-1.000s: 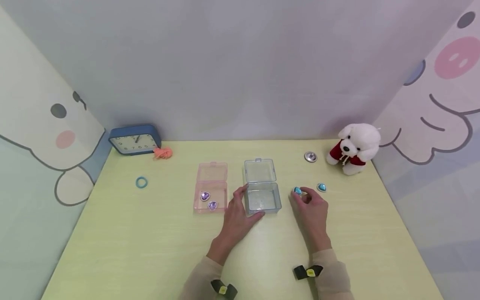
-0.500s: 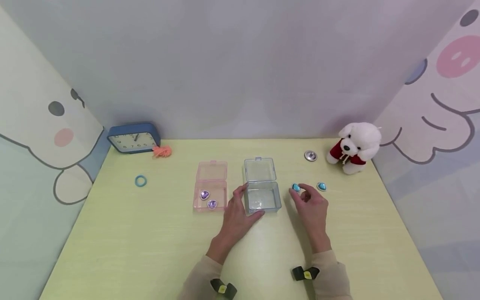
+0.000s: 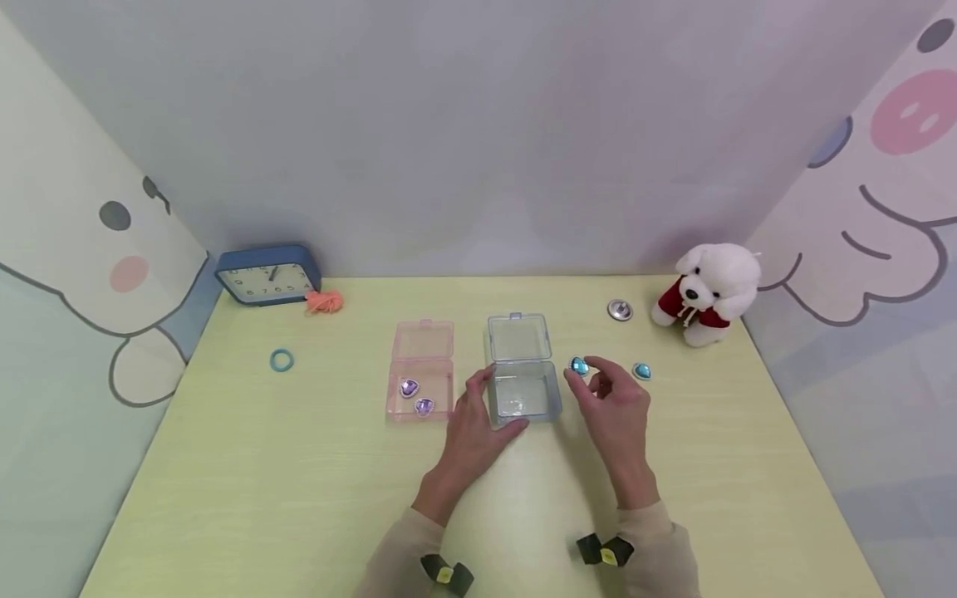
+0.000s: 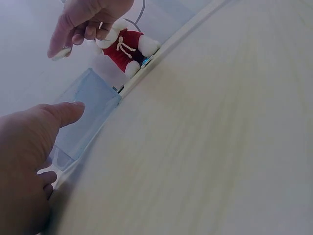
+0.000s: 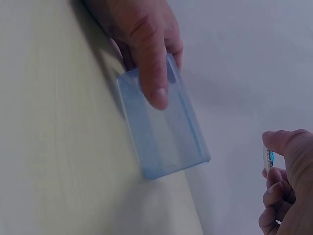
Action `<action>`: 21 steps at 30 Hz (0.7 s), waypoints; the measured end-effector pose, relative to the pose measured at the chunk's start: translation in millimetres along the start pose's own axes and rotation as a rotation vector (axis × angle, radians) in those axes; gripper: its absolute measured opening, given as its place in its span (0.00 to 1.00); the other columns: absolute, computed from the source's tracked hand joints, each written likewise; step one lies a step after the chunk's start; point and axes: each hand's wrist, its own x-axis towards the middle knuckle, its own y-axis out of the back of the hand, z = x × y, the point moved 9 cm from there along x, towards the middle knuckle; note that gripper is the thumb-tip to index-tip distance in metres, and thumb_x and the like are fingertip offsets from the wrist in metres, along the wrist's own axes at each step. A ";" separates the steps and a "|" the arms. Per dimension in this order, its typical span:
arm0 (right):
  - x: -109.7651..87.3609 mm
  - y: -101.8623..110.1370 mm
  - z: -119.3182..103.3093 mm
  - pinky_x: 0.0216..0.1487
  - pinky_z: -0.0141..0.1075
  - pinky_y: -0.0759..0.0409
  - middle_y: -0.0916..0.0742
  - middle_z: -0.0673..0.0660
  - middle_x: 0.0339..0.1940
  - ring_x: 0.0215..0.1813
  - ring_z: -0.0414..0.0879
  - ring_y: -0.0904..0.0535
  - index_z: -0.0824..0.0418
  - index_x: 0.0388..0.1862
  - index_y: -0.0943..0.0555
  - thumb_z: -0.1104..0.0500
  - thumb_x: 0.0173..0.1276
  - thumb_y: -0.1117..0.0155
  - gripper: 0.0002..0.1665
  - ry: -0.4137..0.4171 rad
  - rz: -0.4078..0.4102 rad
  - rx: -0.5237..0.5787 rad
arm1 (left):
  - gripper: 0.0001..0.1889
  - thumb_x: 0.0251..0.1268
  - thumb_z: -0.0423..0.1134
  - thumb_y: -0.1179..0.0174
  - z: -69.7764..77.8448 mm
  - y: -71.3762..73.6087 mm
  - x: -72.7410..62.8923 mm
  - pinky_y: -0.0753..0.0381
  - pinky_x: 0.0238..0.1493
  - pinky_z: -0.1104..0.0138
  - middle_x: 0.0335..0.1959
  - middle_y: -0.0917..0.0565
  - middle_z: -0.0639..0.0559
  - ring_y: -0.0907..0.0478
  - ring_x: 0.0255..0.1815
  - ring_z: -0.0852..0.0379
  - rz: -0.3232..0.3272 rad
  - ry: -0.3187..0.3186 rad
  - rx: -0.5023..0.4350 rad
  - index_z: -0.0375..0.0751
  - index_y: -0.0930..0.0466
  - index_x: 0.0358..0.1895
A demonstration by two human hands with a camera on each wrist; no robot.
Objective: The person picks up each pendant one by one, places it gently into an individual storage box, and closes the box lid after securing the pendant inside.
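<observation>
A clear blue plastic box (image 3: 525, 394) stands on the table with its hinged lid thrown back. My left hand (image 3: 473, 432) grips its near left corner, the thumb (image 5: 155, 83) against the front wall and the fingers along the left side. Just right of the box, above the table, my right hand (image 3: 615, 411) pinches a blue gem (image 3: 579, 366) with a pale beaded rim between thumb and fingertips. Another blue gem (image 3: 642, 371) lies on the table to the right of that hand. A pink plastic box (image 3: 420, 415), lid back, holds two purple heart-shaped gems (image 3: 409, 388).
At the back left are a blue clock (image 3: 269, 276) and a bundle of orange cord (image 3: 325, 301), with a blue ring (image 3: 282, 360) in front. A round silvery piece (image 3: 620, 310) and a white plush dog (image 3: 710, 291) in red sit at the back right.
The right hand has lifted the pinched blue gem and carried it left toward the blue box. My left hand has stayed in place on that box.
</observation>
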 end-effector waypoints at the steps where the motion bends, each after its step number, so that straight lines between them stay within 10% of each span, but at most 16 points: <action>1: -0.3 -0.7 -4.2 0.27 0.22 0.34 0.18 0.53 0.24 0.28 0.45 0.29 0.63 0.50 0.10 0.58 0.66 0.20 0.16 0.010 -0.005 0.005 | 0.52 0.59 0.49 0.21 0.5 0.4 -0.1 0.24 0.67 0.40 0.74 0.26 0.41 0.26 0.71 0.37 0.003 -0.003 0.001 0.49 0.48 0.79; 21: -13.5 -47.9 -38.4 0.26 0.27 0.30 0.18 0.55 0.24 0.26 0.44 0.26 0.69 0.46 0.12 0.62 0.57 0.15 0.20 0.214 -0.105 -0.021 | 0.50 0.60 0.48 0.21 1.1 0.1 0.8 0.23 0.66 0.40 0.75 0.27 0.40 0.25 0.71 0.37 0.017 -0.022 0.061 0.47 0.47 0.78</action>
